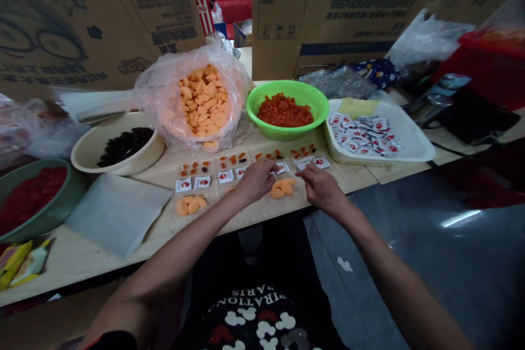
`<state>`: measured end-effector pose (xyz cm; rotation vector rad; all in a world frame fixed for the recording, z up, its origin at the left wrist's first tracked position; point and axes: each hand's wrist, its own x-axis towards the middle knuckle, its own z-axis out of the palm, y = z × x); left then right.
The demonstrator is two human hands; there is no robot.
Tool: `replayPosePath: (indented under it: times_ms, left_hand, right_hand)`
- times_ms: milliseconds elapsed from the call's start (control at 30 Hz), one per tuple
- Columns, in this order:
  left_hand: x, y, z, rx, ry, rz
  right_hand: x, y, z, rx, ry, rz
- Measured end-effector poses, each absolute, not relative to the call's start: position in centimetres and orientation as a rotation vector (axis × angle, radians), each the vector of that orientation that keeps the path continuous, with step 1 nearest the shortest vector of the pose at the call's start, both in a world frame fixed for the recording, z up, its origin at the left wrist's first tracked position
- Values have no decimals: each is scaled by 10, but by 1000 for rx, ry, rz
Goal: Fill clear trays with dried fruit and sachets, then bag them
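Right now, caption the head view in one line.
Left hand, right hand over clear tray holding sachets and dried fruit.

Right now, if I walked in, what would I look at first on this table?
Probably the heap of orange fruit pieces in a clear plastic bag at the back of the table, beside a bright green bowl of chopped red fruit. Near the front edge, the left hand and right hand are spread over rows of small clear packets.

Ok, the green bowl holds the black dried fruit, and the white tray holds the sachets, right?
No, the head view shows diced red-orange pieces in the green bowl; the black dried fruit sits in the cream bowl. The white tray does hold the sachets.
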<state>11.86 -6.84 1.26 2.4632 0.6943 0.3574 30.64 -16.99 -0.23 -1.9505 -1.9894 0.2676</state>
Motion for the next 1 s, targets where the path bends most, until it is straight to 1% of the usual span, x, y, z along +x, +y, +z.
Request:
replayPosePath:
  times_ms: [67, 133, 233, 333, 400, 467, 533, 633, 667, 733, 800, 833, 900, 1000]
  left_hand:
    - [112, -82, 1, 2425, 938, 423]
    - [110, -96, -9, 2455, 1032, 357]
    - [111, -108, -15, 2514, 1038, 284]
    - [114, -111, -15, 2535, 1029, 291]
    - [113, -112, -13, 2596, 954, 244]
    - [109, -113, -12, 2636, 869, 195]
    - [101, -105, -11, 2590, 822, 261]
    - [79, -62, 1, 2469, 883, 553]
    - [69, -40, 9, 2452, 986, 644]
    - [47, 11, 28, 2467, 1340, 678]
    - [28, 63, 46, 2494, 1720, 451]
    - [21, 87, 53, 2489, 1806, 343]
    - [13, 123, 59, 2488, 1840, 138]
    - [11, 149, 57, 2513, 1718, -88]
  right_hand:
    - [299, -187, -7, -1879, -2019, 264]
    - [288, -201, -12, -1826, -2112, 301]
    - [273, -209, -18, -1812, -2148, 317]
    - [268, -206, -20, -1823, -2058, 234]
    - [269, -204, -20, -1838, -2093, 196]
    - [271, -202, -18, -1869, -2190, 227]
    - [275, -197, -13, -1891, -2249, 263]
    - [280, -173, 3, -1798, -2223, 210]
    - [278, -159, 12, -1738, -2205, 184]
    - [267, -122, 34, -1616, -2190, 171]
    - [244, -74, 55, -1527, -2226, 198]
    - [229, -47, 64, -1504, -2265, 216]
    - [198, 7, 72, -1564, -2338, 241]
    - [160, 74, 67, -1693, -2423, 325]
